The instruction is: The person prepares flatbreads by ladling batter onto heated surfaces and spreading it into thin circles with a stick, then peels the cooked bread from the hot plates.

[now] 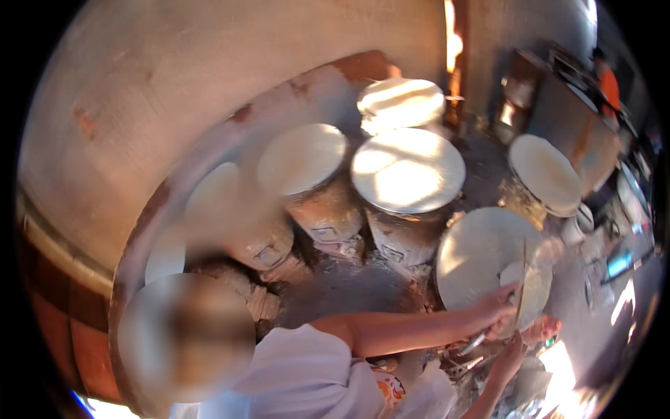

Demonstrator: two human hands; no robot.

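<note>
My left arm comes from a white sleeve and stretches to the right, over the edge of a large round pale griddle (469, 262). My left hand (497, 311) is closed at a thin upright stick (524, 262), beside a pale, thin round sheet (536, 286). My right hand (513, 355) comes up from below, its fingers pinched near the stick's lower end. A shiny metal handle (474, 343) shows just under my left hand; whether that hand holds it I cannot tell. Beyond the stick, a blurred hand-like shape (544, 328) is too unclear to assign.
Round-topped clay stoves with pale lids or plates (408, 171) stand in a curve along a low wall (293, 98). Another round plate (544, 171) is at the far right. A blurred round top (167, 335) is near left. A person in orange (608, 87) is far off.
</note>
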